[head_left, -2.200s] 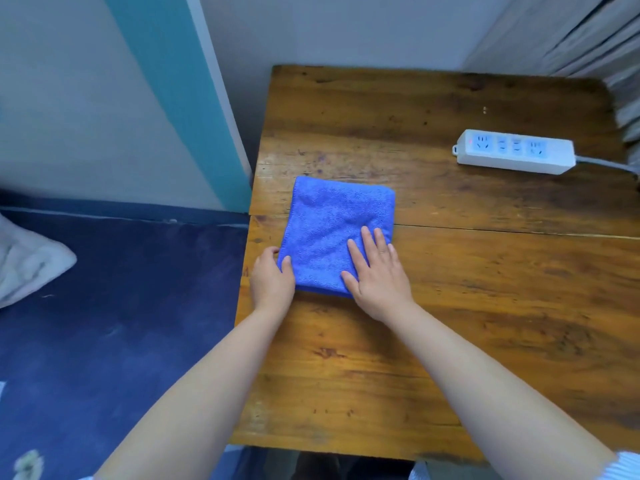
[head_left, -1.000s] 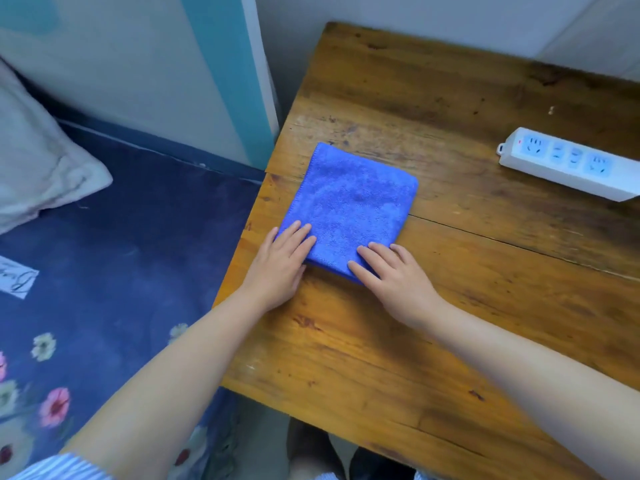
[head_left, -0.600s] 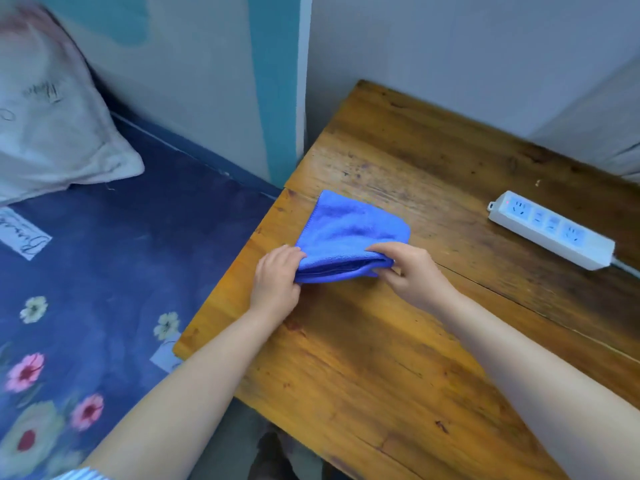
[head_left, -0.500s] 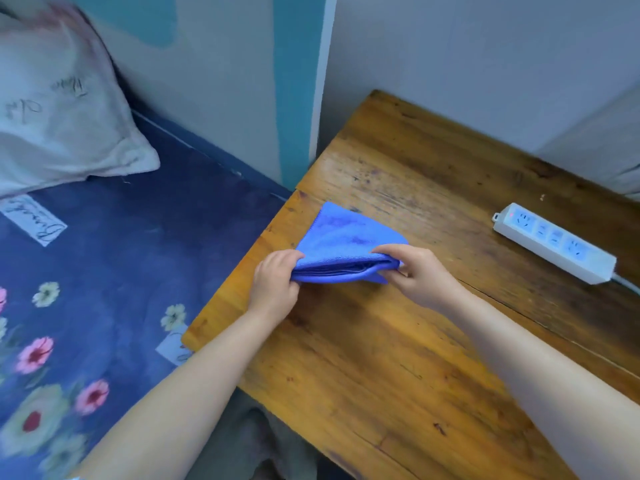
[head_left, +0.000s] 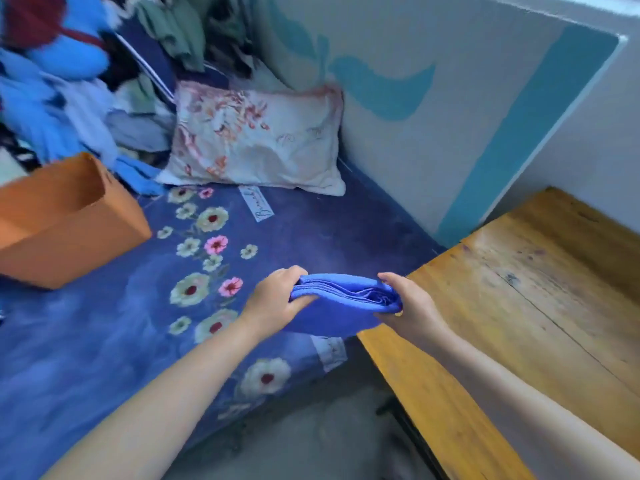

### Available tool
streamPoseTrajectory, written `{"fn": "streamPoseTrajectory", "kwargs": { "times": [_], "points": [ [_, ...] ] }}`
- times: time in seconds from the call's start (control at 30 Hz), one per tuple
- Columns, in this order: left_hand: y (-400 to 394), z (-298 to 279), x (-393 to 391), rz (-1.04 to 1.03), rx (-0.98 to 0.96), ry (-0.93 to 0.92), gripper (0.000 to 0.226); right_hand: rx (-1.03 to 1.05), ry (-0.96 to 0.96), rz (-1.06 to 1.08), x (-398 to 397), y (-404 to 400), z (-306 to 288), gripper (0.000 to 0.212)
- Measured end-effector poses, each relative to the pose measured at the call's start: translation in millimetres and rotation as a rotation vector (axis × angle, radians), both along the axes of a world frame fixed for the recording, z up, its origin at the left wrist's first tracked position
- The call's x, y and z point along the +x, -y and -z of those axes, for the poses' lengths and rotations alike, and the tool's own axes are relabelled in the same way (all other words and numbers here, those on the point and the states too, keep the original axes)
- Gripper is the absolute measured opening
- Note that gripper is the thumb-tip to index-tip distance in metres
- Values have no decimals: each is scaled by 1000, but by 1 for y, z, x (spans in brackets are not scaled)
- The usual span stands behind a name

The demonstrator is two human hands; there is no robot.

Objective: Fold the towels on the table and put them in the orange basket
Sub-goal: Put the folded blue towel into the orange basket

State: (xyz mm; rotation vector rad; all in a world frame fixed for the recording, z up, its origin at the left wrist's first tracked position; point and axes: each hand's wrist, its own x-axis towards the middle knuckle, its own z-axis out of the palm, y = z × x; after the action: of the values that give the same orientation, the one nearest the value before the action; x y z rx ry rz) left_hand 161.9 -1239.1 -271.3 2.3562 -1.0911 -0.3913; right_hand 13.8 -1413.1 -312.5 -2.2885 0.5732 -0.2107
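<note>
A folded blue towel (head_left: 343,299) hangs in the air between my two hands, just left of the wooden table's (head_left: 519,306) near corner and above the bed's edge. My left hand (head_left: 277,301) grips its left end and my right hand (head_left: 408,306) grips its right end. The orange basket (head_left: 69,233) stands open on the bed at the far left, well apart from the towel. I cannot see inside it from here.
A blue flowered bedspread (head_left: 138,323) covers the bed between me and the basket. A flowered pillow (head_left: 256,140) leans against the white and teal wall. Piled clothes (head_left: 69,81) fill the back left corner. Grey floor (head_left: 311,438) shows below.
Both hands lifted the folded towel off the table and carried it left past the table's edge. My view swung left, bringing the bed and orange basket into sight.
</note>
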Motion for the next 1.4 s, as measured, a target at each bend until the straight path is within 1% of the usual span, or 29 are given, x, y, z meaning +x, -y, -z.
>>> {"fn": "streamPoseTrajectory", "kwargs": {
  "times": [0.1,0.13,0.23,0.27,0.37,0.5,0.6,0.67,0.77,0.8,0.83,0.9,0.93,1.0,1.03,1.07,1.1,1.17,1.2,1.3,1.33,1.4],
  "points": [
    [-80,-16,13,-93,24,11,36,-22,72,-120,33,-55,-24,43],
    [-118,-26,15,-135,19,32,40,-39,99,-202,48,-83,-38,38],
    [-193,-47,17,-144,-22,117,47,-160,135,-450,74,-137,-72,30],
    [-220,-58,17,-145,-21,137,46,-181,147,-520,83,-157,-83,27],
    [-288,-82,18,-188,-68,211,33,-198,158,-643,105,-209,-116,22],
    [-361,-105,26,-394,-142,247,25,-195,197,-832,143,-273,-150,17],
    [-393,-111,41,-524,-181,231,24,-194,197,-930,173,-303,-162,12],
    [-407,-112,57,-592,-205,206,29,-203,182,-954,201,-319,-165,21],
    [-420,-112,95,-707,-245,97,53,-197,163,-947,251,-336,-166,30],
    [-422,-112,109,-735,-254,45,57,-186,164,-938,267,-340,-166,36],
    [-424,-113,126,-743,-259,2,51,-162,163,-921,284,-343,-168,41],
    [-429,-115,166,-738,-260,-36,17,-112,175,-896,325,-346,-168,45],
    [-429,-116,187,-738,-276,-37,15,-87,183,-885,346,-346,-167,43],
    [-428,-118,235,-757,-313,-50,25,-11,178,-858,395,-342,-167,33],
    [-427,-119,249,-768,-320,-56,27,33,167,-837,409,-341,-166,34],
    [-425,-120,274,-769,-325,-75,28,75,148,-827,435,-337,-166,44],
    [-422,-119,291,-771,-325,-85,30,88,129,-824,453,-334,-166,52],
    [-419,-115,325,-768,-315,-105,30,85,98,-824,490,-330,-165,56],
    [-418,-111,341,-776,-313,-106,27,69,81,-819,508,-328,-163,53],
    [-418,-101,395,-809,-357,-123,12,-26,63,-836,564,-331,-159,31],
    [-419,-97,416,-823,-382,-125,10,-38,66,-836,584,-334,-156,26],
    [-420,-89,453,-861,-451,-127,18,-24,84,-814,620,-341,-149,22]
  ]
}}
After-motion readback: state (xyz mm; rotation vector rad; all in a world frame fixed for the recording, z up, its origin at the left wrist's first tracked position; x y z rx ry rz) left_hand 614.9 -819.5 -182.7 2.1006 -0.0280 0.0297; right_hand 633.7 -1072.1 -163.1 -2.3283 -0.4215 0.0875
